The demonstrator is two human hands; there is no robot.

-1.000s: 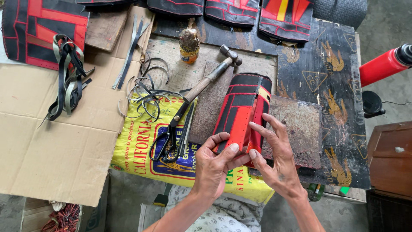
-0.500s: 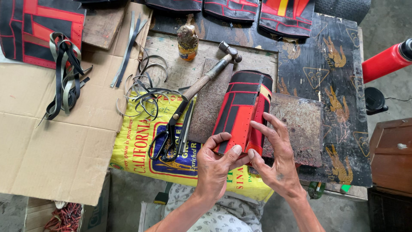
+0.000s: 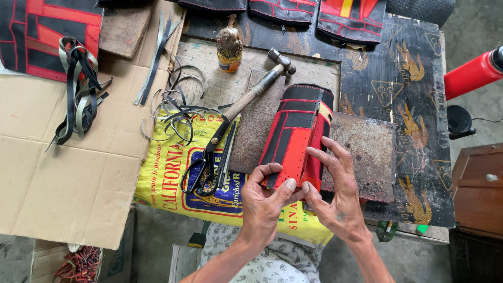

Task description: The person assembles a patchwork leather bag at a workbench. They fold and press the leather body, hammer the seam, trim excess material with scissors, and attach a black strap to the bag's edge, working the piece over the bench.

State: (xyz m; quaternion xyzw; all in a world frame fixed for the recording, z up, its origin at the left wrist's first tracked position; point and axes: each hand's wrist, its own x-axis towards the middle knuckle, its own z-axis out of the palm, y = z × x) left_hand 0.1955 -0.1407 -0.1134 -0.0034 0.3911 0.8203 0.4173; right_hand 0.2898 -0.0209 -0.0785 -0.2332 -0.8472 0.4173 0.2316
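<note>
The left hand (image 3: 264, 202) gripped the near end of the red-and-black stitched cover (image 3: 297, 135), thumb on top. The right hand (image 3: 335, 196) pinched its near right edge, fingers spread along the side. The cover lay on the worktop (image 3: 408, 105), extending away from both hands. Scissors (image 3: 205, 162) and a hammer (image 3: 257, 89) lay left of the left hand.

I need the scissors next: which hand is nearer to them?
Left. The left hand holds the red and black cover's near end, just right of the scissors. The right hand is farther right, on the cover's other side.
</note>
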